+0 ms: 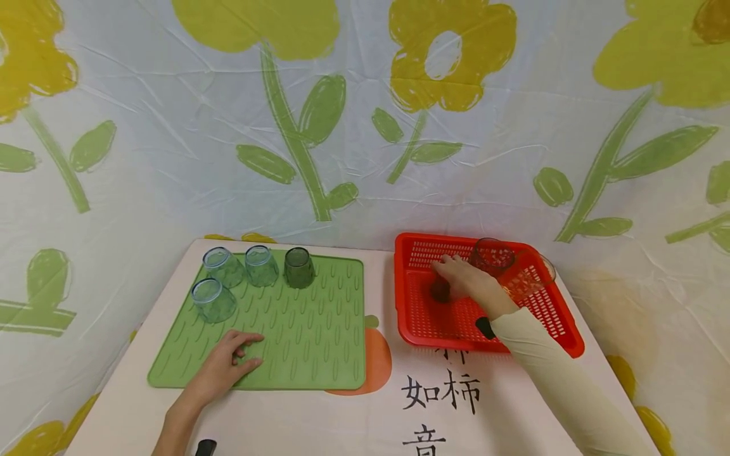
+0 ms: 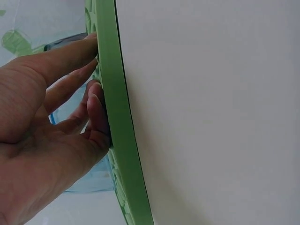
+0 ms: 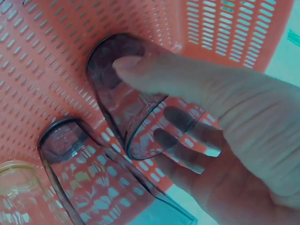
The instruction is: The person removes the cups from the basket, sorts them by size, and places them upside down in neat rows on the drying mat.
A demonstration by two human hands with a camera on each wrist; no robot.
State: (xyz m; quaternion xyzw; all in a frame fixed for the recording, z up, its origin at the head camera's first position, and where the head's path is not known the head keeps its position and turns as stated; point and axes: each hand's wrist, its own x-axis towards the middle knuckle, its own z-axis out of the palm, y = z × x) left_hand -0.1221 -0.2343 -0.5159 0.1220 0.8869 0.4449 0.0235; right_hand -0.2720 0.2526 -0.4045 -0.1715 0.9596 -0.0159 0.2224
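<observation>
My right hand [image 1: 470, 282] reaches into the red basket [image 1: 402, 297]. In the right wrist view it grips a dark tinted drinking glass [image 3: 110, 77], its thumb on the near side and its fingers showing through the glass. Beside that one lie another dark glass [image 3: 63, 143] and a yellowish clear glass [image 3: 18, 187]. My left hand [image 1: 222, 361] rests at the front edge of the green drying mat [image 1: 308, 354], fingers loosely bent and holding nothing. Toward the mat's back left stand three bluish glasses, the nearest one [image 1: 213, 301] among them, and a dark grey glass [image 1: 299, 269].
The white table [image 1: 308, 424] carries black printed characters and an orange fruit print [image 1: 377, 361] partly under the mat. A flowered cloth [image 1: 365, 209] hangs behind and at the sides. The basket's raised walls surround my right hand.
</observation>
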